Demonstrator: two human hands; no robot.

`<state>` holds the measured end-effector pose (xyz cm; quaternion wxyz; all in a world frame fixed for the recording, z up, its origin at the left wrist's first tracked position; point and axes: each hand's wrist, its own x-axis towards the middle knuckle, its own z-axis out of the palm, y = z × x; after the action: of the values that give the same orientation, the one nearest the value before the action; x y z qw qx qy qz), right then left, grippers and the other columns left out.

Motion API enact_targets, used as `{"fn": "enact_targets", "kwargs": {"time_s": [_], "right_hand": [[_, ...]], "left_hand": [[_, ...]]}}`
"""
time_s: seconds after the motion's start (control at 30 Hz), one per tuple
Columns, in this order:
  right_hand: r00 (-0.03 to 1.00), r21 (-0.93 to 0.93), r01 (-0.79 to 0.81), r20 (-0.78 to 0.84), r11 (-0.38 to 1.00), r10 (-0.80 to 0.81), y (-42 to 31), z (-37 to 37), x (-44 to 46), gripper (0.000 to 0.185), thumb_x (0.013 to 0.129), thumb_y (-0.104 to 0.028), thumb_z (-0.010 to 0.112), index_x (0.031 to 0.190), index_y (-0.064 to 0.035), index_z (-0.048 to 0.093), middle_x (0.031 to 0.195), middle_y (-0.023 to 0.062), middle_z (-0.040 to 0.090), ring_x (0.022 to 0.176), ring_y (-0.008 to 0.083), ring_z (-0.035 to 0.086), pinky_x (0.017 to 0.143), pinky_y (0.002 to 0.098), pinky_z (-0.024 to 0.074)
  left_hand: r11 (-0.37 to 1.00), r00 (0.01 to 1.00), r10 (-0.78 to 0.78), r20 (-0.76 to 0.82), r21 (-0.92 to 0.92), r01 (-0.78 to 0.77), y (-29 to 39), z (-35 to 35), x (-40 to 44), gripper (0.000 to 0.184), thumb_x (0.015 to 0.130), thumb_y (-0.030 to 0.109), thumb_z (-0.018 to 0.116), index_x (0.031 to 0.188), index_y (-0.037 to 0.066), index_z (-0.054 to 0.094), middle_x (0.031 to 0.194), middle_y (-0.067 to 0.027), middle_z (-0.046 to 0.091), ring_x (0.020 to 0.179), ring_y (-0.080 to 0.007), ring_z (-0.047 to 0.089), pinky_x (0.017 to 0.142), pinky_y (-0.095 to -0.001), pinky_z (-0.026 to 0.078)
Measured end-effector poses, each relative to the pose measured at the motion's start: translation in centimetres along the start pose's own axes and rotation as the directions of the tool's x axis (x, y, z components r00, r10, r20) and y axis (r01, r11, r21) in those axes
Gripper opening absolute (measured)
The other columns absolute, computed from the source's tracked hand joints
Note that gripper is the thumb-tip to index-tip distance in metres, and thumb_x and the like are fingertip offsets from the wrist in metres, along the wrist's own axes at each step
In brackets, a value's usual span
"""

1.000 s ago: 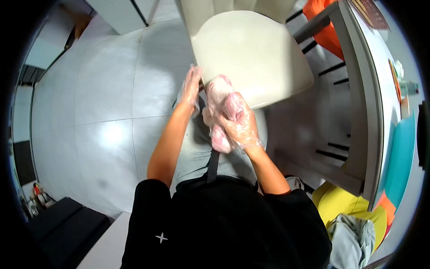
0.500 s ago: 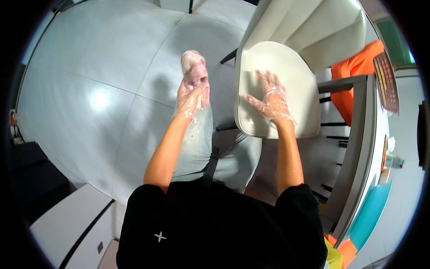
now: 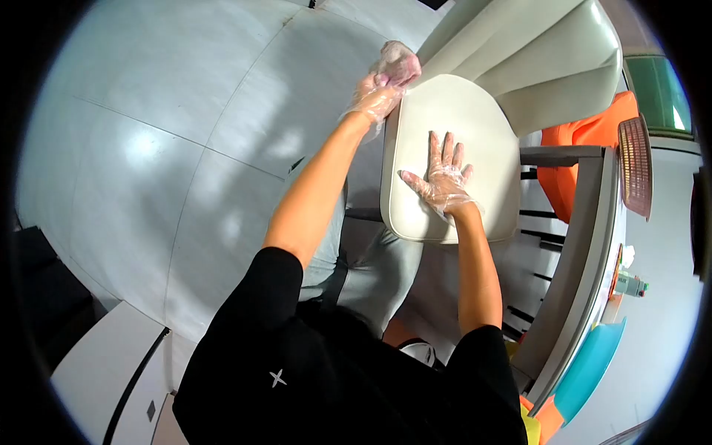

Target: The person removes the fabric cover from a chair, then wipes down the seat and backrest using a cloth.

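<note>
From my end of the head camera, I have the left hand [image 3: 374,98] closed around the cloth [image 3: 400,65], a crumpled pink-and-white bundle. Its grip looks firm, with the bulk of the cloth standing out past the fingers. The cloth is beside the chair [image 3: 482,111], near where the backrest [image 3: 549,70] meets the seat; whether it touches the chair there, I cannot tell.

My right hand [image 3: 449,187] grips nothing: it is open, fingers spread, palm down over the seat. I read that as bracing, though the view from above does not show how much weight it bears. Both hands wear thin clear gloves.

I judge the step in hand to be working the cloth around the chair's side, with the right hand steadying. A next move there would call for keeping the bundle gathered, setting its face flat to the surface and holding the right palm planted so that the chair does not slide.

On my right, the worktop [image 3: 595,293] has a bottle [image 3: 632,284] and a teal sheet [image 3: 593,363] by it, with an orange chair [image 3: 558,182] beyond its near leg.
</note>
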<state>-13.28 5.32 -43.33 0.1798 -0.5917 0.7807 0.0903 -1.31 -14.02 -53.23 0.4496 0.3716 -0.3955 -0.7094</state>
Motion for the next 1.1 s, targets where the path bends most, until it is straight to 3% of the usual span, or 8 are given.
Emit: {"fn": "enact_targets", "kwargs": {"time_s": [0.1,0.13,0.27,0.5,0.73,0.87,1.0,1.1], "right_hand": [[1.000,-0.003,-0.008,-0.003,1.000,0.008,-0.1,0.3,0.3,0.124,0.075,-0.089,0.051,0.163,-0.0157,0.004,0.166,0.0256,-0.007,0.151,0.0509,-0.009,0.113,0.0743,-0.0008],[1.000,-0.003,-0.010,-0.002,1.000,0.010,-0.1,0.2,0.3,0.124,0.075,-0.089,0.051,0.163,-0.0158,0.003,0.166,0.0254,-0.007,0.151,0.0506,-0.009,0.113,0.0742,-0.0008],[1.000,-0.011,-0.007,0.002,1.000,0.007,-0.1,-0.1,0.0,0.122,0.076,-0.089,0.051,0.163,-0.0174,0.004,0.166,0.0252,-0.006,0.152,0.0500,-0.007,0.114,0.0735,-0.0005],[0.999,-0.005,0.006,-0.044,1.000,-0.006,0.2,0.4,0.1,0.121,0.075,-0.089,0.051,0.163,-0.0189,0.007,0.167,0.0241,-0.003,0.152,0.0502,-0.005,0.114,0.0730,0.0000],[0.988,0.161,-0.001,-0.152,0.987,0.026,-0.4,-0.2,-1.0,0.102,0.080,-0.069,0.067,0.161,-0.0229,0.026,0.167,0.0210,0.010,0.155,0.0395,-0.001,0.120,0.0638,-0.0021],[0.988,0.826,0.044,-0.120,0.562,0.100,3.1,-1.2,-2.1,0.064,0.087,-0.040,0.074,0.144,-0.0168,0.055,0.158,0.0172,0.039,0.152,0.0290,0.027,0.124,0.0438,0.0203],[0.967,0.937,0.239,-0.253,0.257,0.024,4.4,-2.1,-6.2,0.064,0.089,-0.030,0.076,0.143,-0.0051,0.053,0.147,0.0153,0.052,0.139,0.0257,0.047,0.118,0.0394,0.0339],[0.971,0.975,0.210,-0.201,0.068,-0.127,3.2,-2.3,-9.5,0.090,0.084,-0.030,0.082,0.157,-0.0130,0.033,0.153,0.0192,0.045,0.140,0.0314,0.044,0.118,0.0432,0.0333]], "left_hand": [[0.976,0.994,-0.099,0.041,-0.190,0.105,-0.6,-1.0,-4.4,0.032,0.077,0.005,0.074,0.107,-0.001,0.065,0.094,-0.0041,0.067,0.083,-0.0134,0.063,0.074,-0.0301,0.054],[0.991,0.991,-0.131,0.000,0.003,0.131,1.2,-1.2,-6.7,0.041,0.077,0.005,0.075,0.115,-0.003,0.064,0.098,-0.0055,0.068,0.086,-0.0144,0.065,0.074,-0.0306,0.055],[0.982,0.984,-0.171,0.052,-0.068,0.174,-0.5,-2.3,-11.0,0.041,0.080,0.005,0.076,0.118,-0.003,0.063,0.106,-0.0098,0.070,0.092,-0.0168,0.068,0.080,-0.0289,0.054],[0.958,0.949,-0.279,0.149,0.112,0.264,0.9,-4.0,-17.3,0.048,0.078,0.003,0.078,0.122,-0.002,0.061,0.104,-0.0083,0.069,0.077,-0.0137,0.066,0.059,-0.0262,0.053],[0.900,0.854,-0.436,0.283,0.132,0.416,0.8,-6.7,-22.3,0.049,0.076,0.000,0.078,0.122,-0.001,0.061,0.104,-0.0079,0.070,0.089,-0.0155,0.068,0.077,-0.0306,0.055],[0.857,0.807,-0.492,0.328,0.348,0.381,2.0,-8.6,-22.9,0.047,0.075,-0.004,0.070,0.122,-0.002,0.060,0.099,-0.0059,0.069,0.084,-0.0121,0.065,0.068,-0.0277,0.053],[0.990,0.932,-0.126,0.341,0.103,0.096,3.6,-8.2,-22.5,0.058,0.078,-0.009,0.066,0.134,-0.002,0.052,0.114,-0.0067,0.067,0.098,-0.0137,0.066,0.083,-0.0290,0.054],[0.981,0.936,0.191,0.296,-0.096,-0.170,7.8,-1.7,-22.3,0.060,0.084,-0.006,0.066,0.141,-0.001,0.046,0.122,-0.0084,0.065,0.103,-0.0159,0.066,0.087,-0.0311,0.055]]}}
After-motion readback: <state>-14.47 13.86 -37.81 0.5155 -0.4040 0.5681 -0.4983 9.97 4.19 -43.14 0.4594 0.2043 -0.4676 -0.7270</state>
